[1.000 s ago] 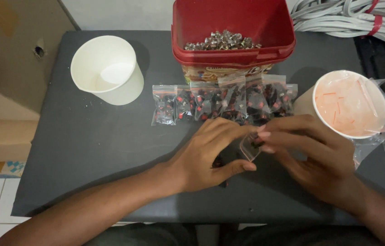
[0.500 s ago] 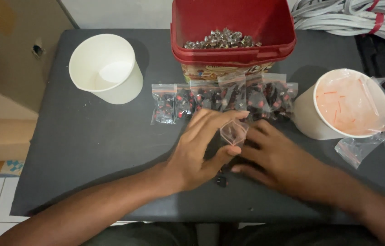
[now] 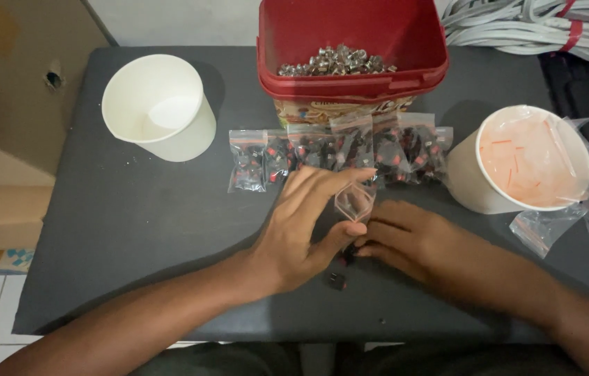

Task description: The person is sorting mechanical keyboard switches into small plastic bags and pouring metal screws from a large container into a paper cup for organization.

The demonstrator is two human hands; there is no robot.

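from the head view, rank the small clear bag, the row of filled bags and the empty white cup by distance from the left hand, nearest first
1. small clear bag, held in the left hand
2. row of filled bags, just beyond the fingertips
3. empty white cup, far left of the table

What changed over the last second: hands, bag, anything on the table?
The right hand let go of the small clear bag and dropped flat to the table, fingertips at the small black-and-red parts. The left hand kept the bag, now held open-mouthed. Both cups, the red tub and the row of filled bags stayed put.
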